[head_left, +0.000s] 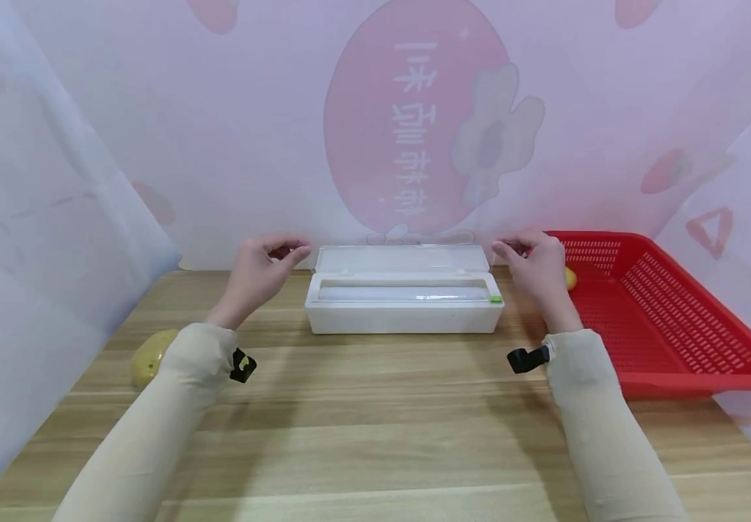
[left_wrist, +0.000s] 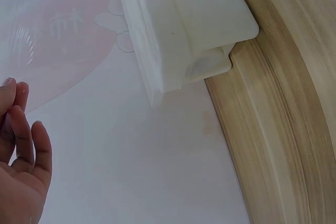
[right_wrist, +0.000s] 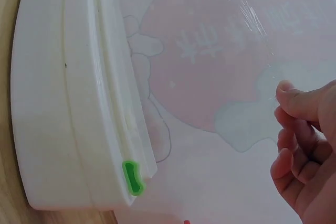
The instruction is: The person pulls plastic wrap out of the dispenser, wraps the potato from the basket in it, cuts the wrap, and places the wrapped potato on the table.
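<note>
A white cling film dispenser box [head_left: 404, 319] stands at the back of the table with its lid [head_left: 404, 259] raised. Through its top slot a roll [head_left: 375, 293] shows, and a green slider [head_left: 496, 299] sits at the right end. Clear cling film [right_wrist: 252, 14] glints between the hands in both wrist views. My left hand [head_left: 261, 272], just beyond the box's left end, pinches one side of the film between thumb and finger. Beyond the right end, my right hand [head_left: 535, 268] pinches the other side. The film is too transparent to make out in the head view.
To the right, a red plastic basket [head_left: 675, 380] holds a small yellow thing [head_left: 570, 278], partly behind the right hand. Another yellow, rounded, fruit-like thing [head_left: 148, 357] lies beside the left sleeve. A printed pink-and-white sheet [head_left: 271, 145] hangs behind the wooden table [head_left: 375, 435].
</note>
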